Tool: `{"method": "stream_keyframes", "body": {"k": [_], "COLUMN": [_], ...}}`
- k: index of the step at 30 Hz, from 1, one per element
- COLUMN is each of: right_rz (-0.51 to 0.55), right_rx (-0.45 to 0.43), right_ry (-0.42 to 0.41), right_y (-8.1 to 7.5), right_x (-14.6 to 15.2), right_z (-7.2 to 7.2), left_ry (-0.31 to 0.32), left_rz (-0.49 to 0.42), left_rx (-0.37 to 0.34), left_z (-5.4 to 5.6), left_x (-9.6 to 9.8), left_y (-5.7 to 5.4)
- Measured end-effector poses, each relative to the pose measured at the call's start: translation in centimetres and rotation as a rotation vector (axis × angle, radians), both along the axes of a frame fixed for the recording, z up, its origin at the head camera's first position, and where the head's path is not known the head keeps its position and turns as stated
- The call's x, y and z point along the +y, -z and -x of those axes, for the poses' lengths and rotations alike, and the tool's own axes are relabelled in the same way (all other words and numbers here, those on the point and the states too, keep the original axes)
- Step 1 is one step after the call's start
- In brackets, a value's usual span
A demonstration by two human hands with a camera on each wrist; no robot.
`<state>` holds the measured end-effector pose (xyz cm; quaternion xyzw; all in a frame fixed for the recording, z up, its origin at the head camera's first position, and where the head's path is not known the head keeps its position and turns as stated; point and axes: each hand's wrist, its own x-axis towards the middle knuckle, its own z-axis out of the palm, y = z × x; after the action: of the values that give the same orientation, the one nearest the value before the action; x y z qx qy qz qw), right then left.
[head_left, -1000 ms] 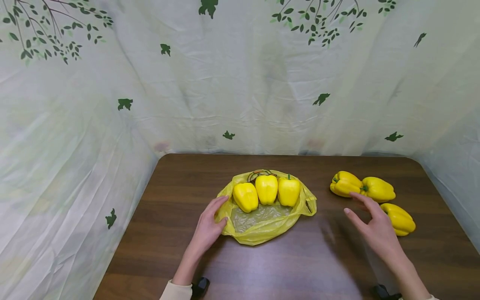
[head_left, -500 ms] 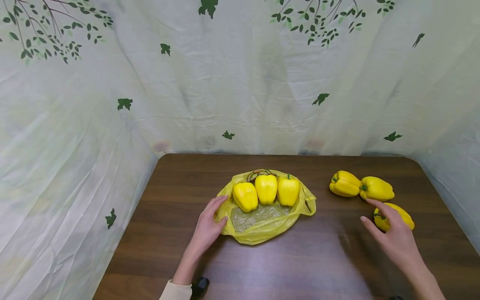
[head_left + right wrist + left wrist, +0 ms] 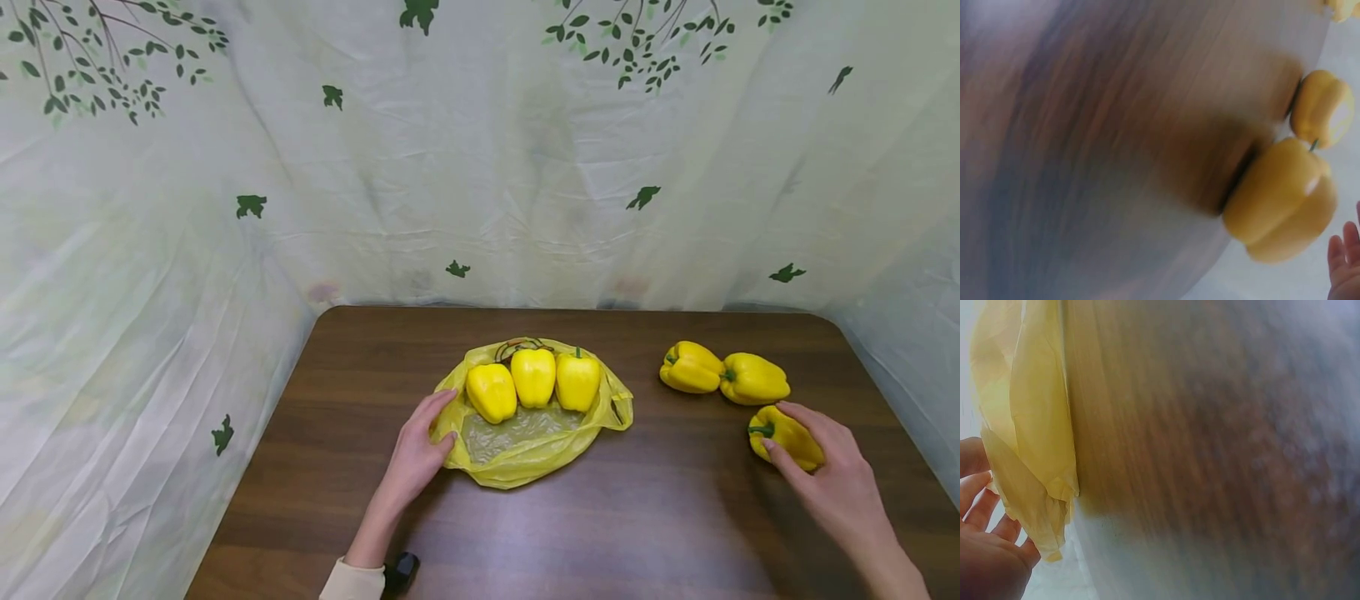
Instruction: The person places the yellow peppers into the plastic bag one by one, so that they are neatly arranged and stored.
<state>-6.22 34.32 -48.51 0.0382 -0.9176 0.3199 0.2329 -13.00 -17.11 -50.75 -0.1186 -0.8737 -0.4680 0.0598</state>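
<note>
Right hand [image 3: 836, 467]: thumb and fingers spread around the near pepper [image 3: 783, 433]; contact cannot be told, and part of the pepper is hidden beneath the hand.
Left hand [image 3: 418, 440]: fingers loosely spread, touching the yellow bag [image 3: 517, 475] at its left side.
Bagged peppers [image 3: 534, 379]: three, along the bag's far side.
Far peppers [image 3: 754, 379]: two, just beyond the near one.
Wrist views: both hands cut off, table [image 3: 600, 525] blurred.
</note>
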Motion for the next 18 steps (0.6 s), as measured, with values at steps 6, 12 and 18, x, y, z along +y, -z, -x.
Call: {"method": "stream_keyframes", "body": {"k": [6, 12, 18], "right_rz": [-0.023, -0.062, -0.052], "right_rx": [-0.021, -0.079, -0.139], "right_ry": [-0.023, -0.056, -0.095], "right_y": [0.3, 0.4, 0.9], "right_x": [1.5, 3.0, 4.4], "right_z": [0.3, 0.9, 1.2], "left_ry": [0.001, -0.004, -0.005], "left_rz": [0.004, 0.002, -0.004], "left_rx": [0.002, -0.005, -0.005], "left_z": [0.0, 0.0, -0.1], "left_x": [0.0, 0.0, 0.0], "left_y": [0.0, -0.1, 0.0]}}
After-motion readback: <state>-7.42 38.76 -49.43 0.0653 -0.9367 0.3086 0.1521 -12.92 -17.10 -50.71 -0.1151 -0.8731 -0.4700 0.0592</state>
